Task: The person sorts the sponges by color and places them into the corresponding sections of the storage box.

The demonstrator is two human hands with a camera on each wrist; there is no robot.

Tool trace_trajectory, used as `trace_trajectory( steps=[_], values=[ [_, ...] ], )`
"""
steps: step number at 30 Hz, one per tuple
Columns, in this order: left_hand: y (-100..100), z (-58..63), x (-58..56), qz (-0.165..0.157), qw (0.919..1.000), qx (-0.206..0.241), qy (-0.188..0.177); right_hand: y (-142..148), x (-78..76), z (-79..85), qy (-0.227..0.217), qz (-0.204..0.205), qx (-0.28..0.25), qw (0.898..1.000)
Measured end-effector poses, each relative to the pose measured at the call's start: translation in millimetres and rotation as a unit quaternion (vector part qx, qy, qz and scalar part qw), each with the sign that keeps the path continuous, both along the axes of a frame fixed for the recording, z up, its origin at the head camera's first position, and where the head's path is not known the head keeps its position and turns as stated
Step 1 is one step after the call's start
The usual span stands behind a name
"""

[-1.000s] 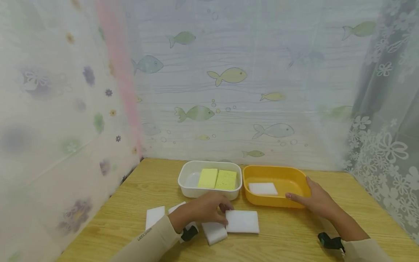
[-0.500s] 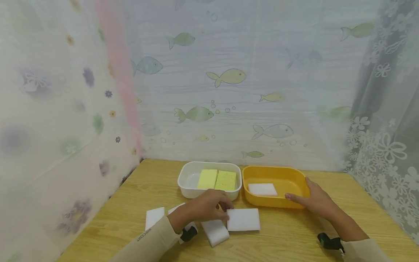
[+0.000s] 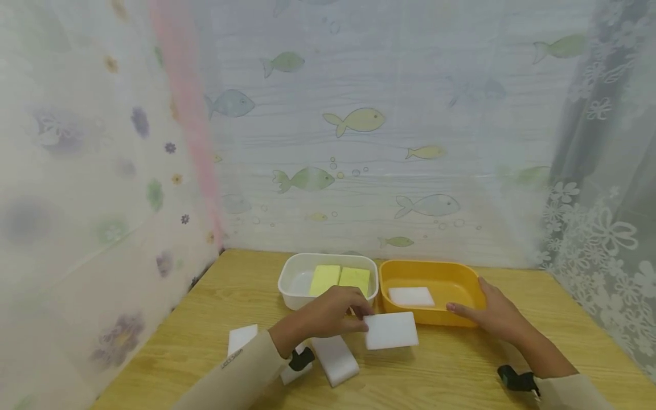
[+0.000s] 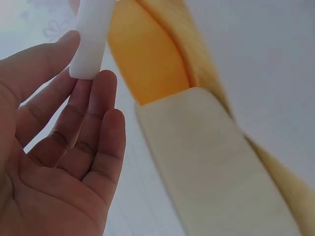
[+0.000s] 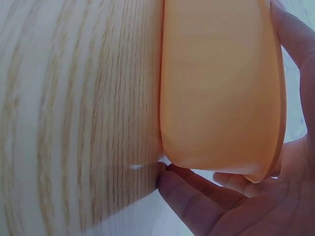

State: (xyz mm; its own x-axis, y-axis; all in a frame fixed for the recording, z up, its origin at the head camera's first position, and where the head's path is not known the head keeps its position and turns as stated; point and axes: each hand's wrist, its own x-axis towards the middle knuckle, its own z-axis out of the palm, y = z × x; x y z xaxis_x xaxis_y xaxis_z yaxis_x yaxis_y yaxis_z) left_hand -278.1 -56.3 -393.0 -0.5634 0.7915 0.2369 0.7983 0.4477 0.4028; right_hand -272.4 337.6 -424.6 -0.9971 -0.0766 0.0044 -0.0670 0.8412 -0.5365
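Note:
My left hand point(image 3: 338, 312) pinches a white sponge point(image 3: 392, 331) by its left edge, thumb against fingers. The sponge is raised and slightly tilted, just in front of the orange tub point(image 3: 435, 316). In the left wrist view the sponge point(image 4: 93, 39) shows end-on between thumb and fingertips. At the tub's right end, my right hand point(image 3: 496, 312) grips the wall, its thumb over the front rim. The right wrist view shows fingers point(image 5: 189, 199) curled under the tub's corner. Another white sponge point(image 3: 411, 296) lies flat inside this tub, at the front left.
Left of the orange tub stands a white tub point(image 3: 292, 300) with two yellow sponges point(image 3: 325, 279) side by side. On the wooden table point(image 3: 435, 376) lie more white sponges: one below my left hand point(image 3: 335, 360), others partly hidden by my left sleeve point(image 3: 246, 364). A fish-print curtain point(image 3: 359, 171) hangs behind.
My left hand has lifted the white sponge off the table and carried it slightly right and toward the orange tub. The right hand stays on the tub.

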Motion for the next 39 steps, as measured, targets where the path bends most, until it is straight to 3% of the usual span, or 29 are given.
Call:
trace_trajectory(
  steps=[8, 22, 39],
  values=[
    [11.8, 15.3, -9.1, 0.004, 0.9995, 0.013, 0.027, -2.1, -0.9, -2.3, 0.004, 0.0, -0.003, 1.0],
    [33.1, 27.8, -31.6, 0.027, 0.998, 0.029, 0.049, -2.3, 0.0, -2.9, 0.023, 0.004, -0.015, 1.0],
    [65.3, 30.2, -52.7, 0.115, 0.9934, 0.007, 0.006, -0.5, -0.3, -3.4, 0.018, -0.003, -0.01, 1.0]
  ],
)
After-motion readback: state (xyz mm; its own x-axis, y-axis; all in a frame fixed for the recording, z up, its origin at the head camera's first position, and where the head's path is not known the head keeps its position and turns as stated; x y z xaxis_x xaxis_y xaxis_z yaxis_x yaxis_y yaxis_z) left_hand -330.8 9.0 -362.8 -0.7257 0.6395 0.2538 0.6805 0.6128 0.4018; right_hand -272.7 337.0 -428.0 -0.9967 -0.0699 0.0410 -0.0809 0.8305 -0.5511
